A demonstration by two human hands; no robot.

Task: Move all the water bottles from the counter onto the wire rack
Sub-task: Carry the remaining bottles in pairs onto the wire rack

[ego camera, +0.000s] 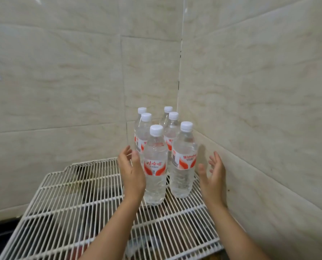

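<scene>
White-capped Wahaha bottles (155, 166) upright on wire rack (72, 194); left hand (133, 173), right hand (212, 177) spread, empty.

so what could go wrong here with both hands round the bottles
The six water bottles stand upright and close together on the thin bars of the wire rack, so a nudge from the left hand or right hand could tip one into the rest. The rack's support is hidden, so it might shift.

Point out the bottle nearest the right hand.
The front-right bottle, its label reading Wahaha, just left of the right hand; no other stands so far right.
</scene>
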